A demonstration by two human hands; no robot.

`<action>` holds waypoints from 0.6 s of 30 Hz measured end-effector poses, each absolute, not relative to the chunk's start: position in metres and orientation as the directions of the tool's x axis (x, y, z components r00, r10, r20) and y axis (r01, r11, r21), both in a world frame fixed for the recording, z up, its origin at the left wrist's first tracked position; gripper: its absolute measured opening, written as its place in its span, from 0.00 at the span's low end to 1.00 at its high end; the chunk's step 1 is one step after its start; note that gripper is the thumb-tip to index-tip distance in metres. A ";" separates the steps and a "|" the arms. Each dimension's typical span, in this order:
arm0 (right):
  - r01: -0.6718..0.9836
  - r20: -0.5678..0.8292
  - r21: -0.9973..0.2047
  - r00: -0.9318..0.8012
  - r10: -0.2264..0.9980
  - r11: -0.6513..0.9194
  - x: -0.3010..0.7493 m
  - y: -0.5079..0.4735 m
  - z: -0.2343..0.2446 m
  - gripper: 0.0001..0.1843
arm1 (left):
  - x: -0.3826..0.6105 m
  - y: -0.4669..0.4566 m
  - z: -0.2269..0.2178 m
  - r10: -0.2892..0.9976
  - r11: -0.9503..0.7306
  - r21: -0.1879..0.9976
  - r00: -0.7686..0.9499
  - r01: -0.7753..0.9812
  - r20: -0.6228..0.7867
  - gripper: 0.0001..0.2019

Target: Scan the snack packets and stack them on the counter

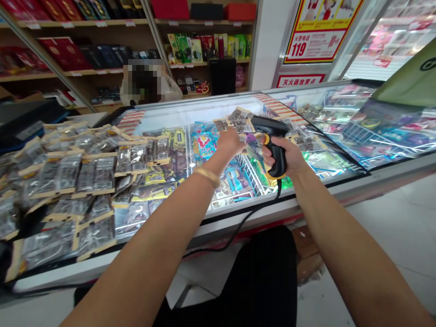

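My right hand [289, 156] is wrapped round the handle of a black and yellow barcode scanner [277, 159]. The scanner's head points left, and its cable runs down over the counter edge. My left hand [231, 143], with a gold bangle on the wrist, is closed at the near edge of a small clear packet with a tan border [235, 121]. Its fingertips are partly hidden behind the hand. The scanner head is just right of this packet. More packets of the same kind [97, 175] lie heaped on the glass top at the left.
Beneath the glass of the chest freezer [218, 213] are wire baskets with colourful packs [204, 143]. A person [150, 86] is behind the freezer at the far left, near stocked shelves [200, 66]. A green bag [408, 81] is at the far right.
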State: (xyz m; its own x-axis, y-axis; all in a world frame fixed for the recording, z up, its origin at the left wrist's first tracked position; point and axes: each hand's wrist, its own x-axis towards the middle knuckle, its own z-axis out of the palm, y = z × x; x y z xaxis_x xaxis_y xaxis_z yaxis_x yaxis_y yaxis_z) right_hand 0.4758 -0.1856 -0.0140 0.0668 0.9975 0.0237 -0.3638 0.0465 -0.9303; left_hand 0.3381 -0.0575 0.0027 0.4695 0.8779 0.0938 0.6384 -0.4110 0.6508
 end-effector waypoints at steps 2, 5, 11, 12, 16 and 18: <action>-0.370 0.022 -0.928 0.057 0.998 0.042 0.475 -0.186 -0.013 0.20 | 0.331 -0.058 0.003 0.897 -0.358 0.640 0.440 0.680 0.034 0.33; -0.386 0.016 -0.922 0.041 0.999 0.031 0.475 -0.187 -0.012 0.20 | 0.310 -0.064 0.004 0.892 -0.282 0.738 0.451 0.613 -0.033 0.25; -0.339 -0.027 -0.940 0.012 1.000 -0.022 0.471 -0.187 -0.013 0.18 | 0.233 -0.068 0.010 0.891 0.000 0.975 0.442 0.220 -0.100 0.11; -0.330 -0.033 -0.943 -0.003 0.999 -0.032 0.469 -0.185 -0.013 0.18 | 0.219 -0.066 0.011 0.908 0.020 0.983 0.409 0.180 -0.093 0.10; -0.288 -0.050 -0.954 -0.124 0.991 -0.084 0.449 -0.163 -0.006 0.17 | 0.175 -0.051 0.013 0.968 -0.047 0.987 0.251 0.153 0.007 0.10; -0.245 -0.055 -0.964 -0.216 0.975 -0.108 0.433 -0.148 0.000 0.17 | 0.162 -0.044 0.010 0.983 -0.119 0.973 0.162 0.197 0.088 0.10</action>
State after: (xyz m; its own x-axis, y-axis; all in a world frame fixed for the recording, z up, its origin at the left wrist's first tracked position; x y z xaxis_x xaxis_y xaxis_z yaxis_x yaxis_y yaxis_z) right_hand 0.4334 -0.1477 0.0000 -0.2155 0.9750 -0.0546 -0.2446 -0.1080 -0.9636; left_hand 0.1619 -0.0435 0.0104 0.1616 0.9829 0.0879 0.1974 -0.1194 0.9730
